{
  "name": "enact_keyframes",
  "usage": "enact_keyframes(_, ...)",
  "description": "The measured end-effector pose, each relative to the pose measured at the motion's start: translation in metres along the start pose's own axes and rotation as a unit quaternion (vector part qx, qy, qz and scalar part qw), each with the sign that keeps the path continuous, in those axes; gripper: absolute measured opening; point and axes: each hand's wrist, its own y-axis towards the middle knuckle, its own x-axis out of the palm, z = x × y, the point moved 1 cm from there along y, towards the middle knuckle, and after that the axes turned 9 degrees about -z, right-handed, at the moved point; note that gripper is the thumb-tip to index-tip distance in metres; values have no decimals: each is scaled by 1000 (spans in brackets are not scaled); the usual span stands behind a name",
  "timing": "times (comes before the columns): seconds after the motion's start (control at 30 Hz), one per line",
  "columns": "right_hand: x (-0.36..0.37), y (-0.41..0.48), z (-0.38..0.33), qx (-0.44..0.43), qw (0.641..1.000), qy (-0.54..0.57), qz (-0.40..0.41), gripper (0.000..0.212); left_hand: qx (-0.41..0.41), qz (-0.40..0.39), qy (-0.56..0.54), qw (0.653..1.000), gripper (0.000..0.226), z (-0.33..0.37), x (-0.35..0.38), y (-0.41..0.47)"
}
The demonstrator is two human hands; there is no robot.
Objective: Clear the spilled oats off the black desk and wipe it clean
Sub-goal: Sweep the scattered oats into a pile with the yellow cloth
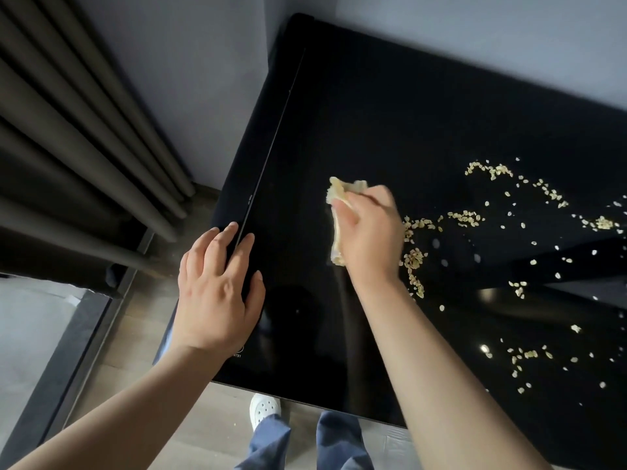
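Your right hand (369, 228) has its fingers (346, 212) curled round a crumpled pale-yellow cloth (339, 195), holding it bunched and pressed down on the glossy black table (373, 113). Bunched like that, it probably gives you a firm pad to push with. The pale, flaky spilled oats (415, 262) lie on the little-finger side of that hand. The nearest clump is just beside its heel, with thinner trails and single flakes scattered well beyond. Past the fingertips and on the thumb side the surface shows no flakes.

Your left hand (217, 293) lies palm down at the table's left edge, fingers (222, 242) straight and slightly spread, gripping nothing. It looks placed to brace you as you lean, or to wait there as a catcher.

Most oats remain on the table, so the job looks early. Sweep gently, because light flakes scatter and may drop to the wooden floor (142, 317).
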Motion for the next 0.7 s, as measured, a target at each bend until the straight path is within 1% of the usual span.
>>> enact_keyframes(0.1, -29, -3, 36, 47, 998, -28, 32, 16, -1, 4, 4, 1000, 49, -3, 1, 2)
enact_keyframes(0.23, -68, -2, 79, 123, 989, -71, 43, 18, -9, 4, 4, 1000, 49, -4, 3, 2)
enact_keyframes(0.33, -88, -1, 88, 162, 983, -70, 51, 21, -17, 3, 4, 1000, 50, -5, 3, 2)
enact_keyframes(0.4, -93, -5, 75, 153, 985, -34, 68, 18, -16, 5, 2, 1000, 50, -6, 2, 2)
enact_keyframes(0.5, -83, -26, 36, 95, 993, 31, 69, 11, -16, 5, -2, 1000, 51, -4, 2, 4)
enact_keyframes(0.6, -54, -66, 4, 43, 997, 62, 20, 11, -18, 1, -5, 1000, 51, -3, 2, 6)
enact_keyframes(0.7, -31, -104, -5, 23, 997, 68, -13, 13, -16, -3, -5, 1000, 51, -1, 1, 6)
